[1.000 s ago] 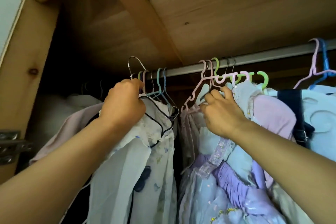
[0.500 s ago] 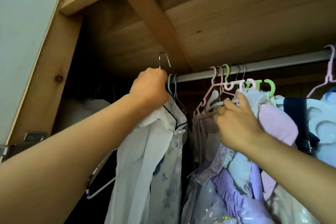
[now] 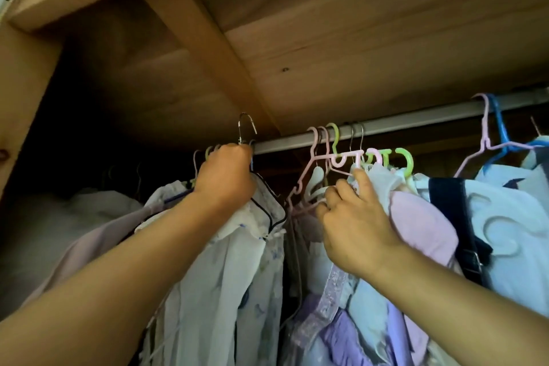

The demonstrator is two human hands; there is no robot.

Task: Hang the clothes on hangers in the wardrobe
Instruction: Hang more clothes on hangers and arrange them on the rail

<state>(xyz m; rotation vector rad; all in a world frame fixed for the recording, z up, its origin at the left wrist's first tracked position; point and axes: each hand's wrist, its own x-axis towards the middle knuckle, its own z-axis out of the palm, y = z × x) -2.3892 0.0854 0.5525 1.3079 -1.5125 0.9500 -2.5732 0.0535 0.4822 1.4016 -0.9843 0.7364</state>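
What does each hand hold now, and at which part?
The left hand grips the metal hanger of the white garment at its neck, just under the hook. The right hand holds the hung clothes near their hangers.

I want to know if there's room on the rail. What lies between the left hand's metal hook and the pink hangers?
In the head view, bare rail runs between the metal hook and the pink hangers.

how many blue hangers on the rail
1 that I can tell: the blue hanger hooked over the rail at far right, beside a pink one. Others may be hidden behind the left hand.
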